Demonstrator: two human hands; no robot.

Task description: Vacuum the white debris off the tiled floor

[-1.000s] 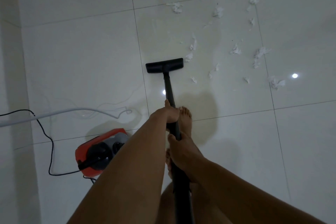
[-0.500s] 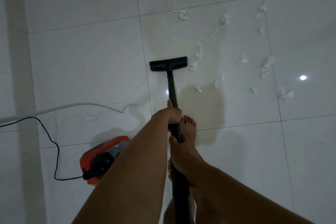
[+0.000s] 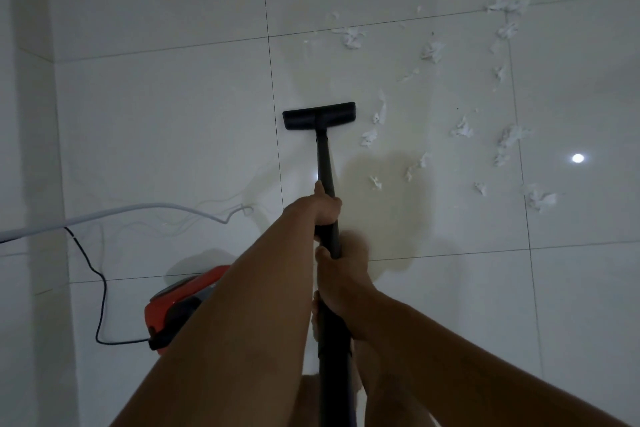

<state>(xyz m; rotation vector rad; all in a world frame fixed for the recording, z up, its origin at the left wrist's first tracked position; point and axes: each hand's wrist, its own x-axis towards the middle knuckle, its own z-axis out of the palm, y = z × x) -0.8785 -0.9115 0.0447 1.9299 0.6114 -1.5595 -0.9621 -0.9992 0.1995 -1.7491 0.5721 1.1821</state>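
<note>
A black vacuum wand runs from my body out to a flat black floor nozzle resting on the white tiled floor. My left hand grips the wand higher up its length, toward the nozzle. My right hand grips it just below, closer to me. White torn paper debris lies right of the nozzle, the nearest bits a short way from its right end. More scraps spread up and to the right across the tiles.
The red and black vacuum body sits on the floor at my left, partly behind my left forearm. A black power cord loops from it leftward. A white hose or cable crosses the left floor. A wall borders the left.
The nozzle has slid forward a little and slightly right, nearer the closest scraps. My view has shifted forward, so the vacuum body sits lower left. A foot near my hands is blurred now.
</note>
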